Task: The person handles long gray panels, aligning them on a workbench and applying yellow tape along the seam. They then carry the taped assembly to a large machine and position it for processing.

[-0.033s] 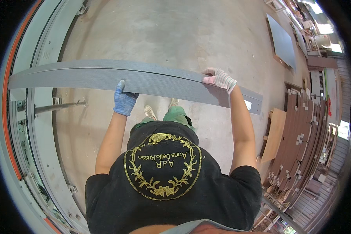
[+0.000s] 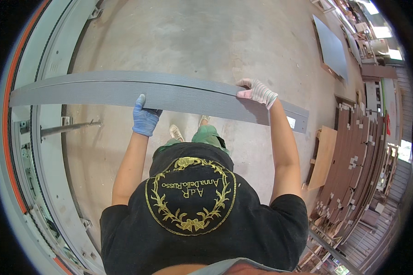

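A long grey board point(image 2: 188, 97) with a fine grain lies across in front of me, its left end over the machine at the left. A dark line runs along its length; whether it is a groove or a joint between two strips I cannot tell. In a blue glove, my left hand point(image 2: 145, 118) is closed on the near edge, thumb on top and fingers hidden beneath. My right hand point(image 2: 259, 93), in a striped glove with pinkish fingertips, grips the far edge towards the right end. Near that end sits a small white label point(image 2: 291, 122).
A long pale-green machine point(image 2: 55, 59) with an orange edge runs along the left, a metal bar point(image 2: 73, 127) jutting from it. Stacked brown boards point(image 2: 353, 160) and a light wooden panel point(image 2: 323, 158) stand at the right. Farther back leans a grey-blue sheet point(image 2: 331, 48). Concrete floor spreads below.
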`<state>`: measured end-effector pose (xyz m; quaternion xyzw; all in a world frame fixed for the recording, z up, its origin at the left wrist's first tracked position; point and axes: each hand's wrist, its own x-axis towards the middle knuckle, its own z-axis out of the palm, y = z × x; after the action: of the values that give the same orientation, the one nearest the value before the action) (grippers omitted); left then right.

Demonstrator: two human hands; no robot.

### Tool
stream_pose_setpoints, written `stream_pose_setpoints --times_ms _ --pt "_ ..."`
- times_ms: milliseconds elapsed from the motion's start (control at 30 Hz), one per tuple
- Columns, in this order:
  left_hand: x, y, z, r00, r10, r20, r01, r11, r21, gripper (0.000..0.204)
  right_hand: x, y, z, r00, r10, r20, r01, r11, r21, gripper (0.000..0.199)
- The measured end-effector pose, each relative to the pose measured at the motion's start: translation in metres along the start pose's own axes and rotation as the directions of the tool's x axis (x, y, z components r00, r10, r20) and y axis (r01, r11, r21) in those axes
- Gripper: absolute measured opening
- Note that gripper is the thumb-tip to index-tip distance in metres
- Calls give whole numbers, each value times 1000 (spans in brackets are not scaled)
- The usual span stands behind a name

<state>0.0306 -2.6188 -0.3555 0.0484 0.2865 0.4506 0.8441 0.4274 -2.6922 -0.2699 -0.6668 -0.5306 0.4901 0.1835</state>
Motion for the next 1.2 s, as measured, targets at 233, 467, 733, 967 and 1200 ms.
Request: stream_pose_setpoints --times_ms 233,467,733,967,1200 --pt "9 -3 -20 998 48 39 -49 999 19 40 8 13 14 991 -132 -26 124 971 -202 48" --pt "61 21 -11 983 160 -91 -160 987 -2 45 42 -40 -18 999 -28 32 39 880 -473 66" --pt "104 36 14 950 236 -203 -236 971 25 45 87 -43 -36 996 -76 49 90 844 -529 61" --pt "151 53 35 935 256 -243 -250 967 59 47 124 -49 -54 998 -68 -4 56 857 -512 57" --pt "174 44 58 965 224 -139 -217 974 66 48 168 -40 -78 985 -169 -13 149 901 -408 49"
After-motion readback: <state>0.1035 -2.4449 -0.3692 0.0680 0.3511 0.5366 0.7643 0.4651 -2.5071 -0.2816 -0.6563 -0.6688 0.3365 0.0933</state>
